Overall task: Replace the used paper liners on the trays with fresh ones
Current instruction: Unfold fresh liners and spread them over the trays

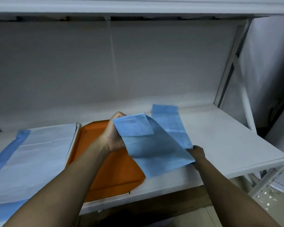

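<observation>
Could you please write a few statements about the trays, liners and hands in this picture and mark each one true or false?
1. Both hands hold the blue liner. True: the left hand grips its far edge and the right hand its near corner.
2. The orange tray is already lined. False: its surface is bare.
3. A folded blue sheet lies on the shelf to the right of the tray. True.
4. The tray at the left is bare. False: a white liner with a blue edge covers it.
5. The held liner lies flat on the shelf. False: it is lifted and partly folded.
</observation>
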The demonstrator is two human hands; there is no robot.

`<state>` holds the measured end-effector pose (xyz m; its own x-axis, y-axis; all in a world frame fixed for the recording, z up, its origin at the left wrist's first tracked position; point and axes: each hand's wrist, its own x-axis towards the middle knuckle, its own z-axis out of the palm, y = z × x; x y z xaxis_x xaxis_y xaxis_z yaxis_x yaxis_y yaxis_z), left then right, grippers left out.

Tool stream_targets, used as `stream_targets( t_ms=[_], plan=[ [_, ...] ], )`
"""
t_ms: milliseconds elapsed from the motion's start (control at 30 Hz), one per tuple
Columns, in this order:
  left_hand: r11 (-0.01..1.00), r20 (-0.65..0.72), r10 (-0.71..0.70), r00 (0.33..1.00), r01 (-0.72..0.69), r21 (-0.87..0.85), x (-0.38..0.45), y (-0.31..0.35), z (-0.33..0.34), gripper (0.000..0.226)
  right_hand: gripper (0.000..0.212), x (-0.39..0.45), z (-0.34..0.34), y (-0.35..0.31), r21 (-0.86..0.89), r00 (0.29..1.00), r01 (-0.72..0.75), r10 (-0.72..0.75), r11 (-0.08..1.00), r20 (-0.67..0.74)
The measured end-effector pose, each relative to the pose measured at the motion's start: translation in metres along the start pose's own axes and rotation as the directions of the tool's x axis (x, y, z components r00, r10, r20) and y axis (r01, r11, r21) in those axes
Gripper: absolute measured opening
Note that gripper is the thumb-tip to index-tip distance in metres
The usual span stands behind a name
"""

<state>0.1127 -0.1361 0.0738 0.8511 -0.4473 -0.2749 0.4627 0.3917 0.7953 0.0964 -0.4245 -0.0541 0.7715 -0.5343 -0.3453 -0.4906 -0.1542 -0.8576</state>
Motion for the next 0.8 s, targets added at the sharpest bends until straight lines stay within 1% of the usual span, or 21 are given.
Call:
stream_targets(
  t_ms=[33,67,100,133,167,200,233,300,333,400,467,533,600,667,733,800],
  plan=[
    [1.000,0.000,0.022,1.000,-0.022,-0.003,0.001,0.001,-0.001,0.023,0.012,-0.002,-0.005,0.003,0.000,0.998,0.011,-0.011,1.000,-0.065],
    [1.000,0.037,0.030,0.999,-0.030,-0.001,0.002,0.003,-0.001,0.026,0.012,0.000,-0.010,0.006,0.016,0.991,0.016,-0.013,1.000,-0.132],
    [1.000,0.115,0.029,0.993,-0.030,0.005,0.004,0.004,-0.001,0.034,0.016,-0.001,-0.017,0.010,0.045,0.980,0.019,-0.009,0.999,-0.199],
    [0.998,0.185,0.034,0.982,-0.043,0.044,0.006,0.005,-0.002,0.042,0.021,0.000,-0.022,0.015,0.084,0.965,0.023,0.000,0.996,-0.264],
    [0.990,0.199,0.058,0.978,-0.081,0.113,0.007,0.003,0.001,0.046,0.024,-0.002,-0.028,0.018,0.129,0.949,0.024,0.018,0.991,-0.316],
    [0.976,0.168,0.086,0.982,-0.116,0.182,0.007,0.002,0.002,0.048,0.025,-0.001,-0.032,0.021,0.177,0.935,0.022,0.042,0.984,-0.351],
    [0.957,0.108,0.110,0.988,-0.135,0.256,0.007,0.000,0.004,0.047,0.023,-0.003,-0.036,0.024,0.227,0.930,0.017,0.068,0.974,-0.362],
    [0.908,-0.032,0.185,0.982,-0.158,0.387,0.004,-0.003,0.003,0.038,0.017,-0.004,-0.038,0.029,0.319,0.940,-0.007,0.116,0.948,-0.321],
    [0.877,-0.075,0.202,0.976,-0.147,0.459,0.004,-0.004,-0.001,0.031,0.019,-0.004,-0.036,0.031,0.349,0.949,-0.010,0.119,0.937,-0.293],
    [0.774,-0.137,0.181,0.974,-0.056,0.630,0.005,-0.005,-0.015,0.025,0.026,-0.004,-0.029,0.034,0.323,0.969,0.024,0.058,0.946,-0.242],
    [0.637,-0.232,0.172,0.957,0.072,0.767,0.005,-0.005,-0.029,0.022,0.024,-0.001,-0.023,0.036,0.267,0.977,0.055,0.004,0.962,-0.215],
    [0.493,-0.282,0.220,0.934,0.143,0.858,0.007,-0.005,-0.042,0.018,0.025,-0.006,-0.019,0.032,0.264,0.982,0.054,-0.003,0.963,-0.187],
    [0.361,-0.307,0.321,0.896,0.184,0.914,0.011,-0.005,-0.058,0.019,0.032,-0.007,-0.018,0.031,0.220,0.982,0.074,-0.034,0.973,-0.183],
    [0.223,-0.316,0.415,0.853,0.241,0.945,0.015,-0.005,-0.077,0.032,0.037,-0.006,-0.017,0.034,0.166,0.982,0.062,-0.030,0.984,-0.187],
    [0.109,-0.316,0.445,0.838,0.299,0.948,0.019,-0.007,-0.093,0.048,0.045,-0.010,-0.018,0.035,0.129,0.980,0.010,0.015,0.992,-0.198],
    [0.021,-0.347,0.456,0.820,0.380,0.925,0.023,-0.016,-0.102,0.063,0.058,-0.012,-0.021,0.039,0.100,0.959,-0.055,0.081,0.993,-0.273]
  ],
)
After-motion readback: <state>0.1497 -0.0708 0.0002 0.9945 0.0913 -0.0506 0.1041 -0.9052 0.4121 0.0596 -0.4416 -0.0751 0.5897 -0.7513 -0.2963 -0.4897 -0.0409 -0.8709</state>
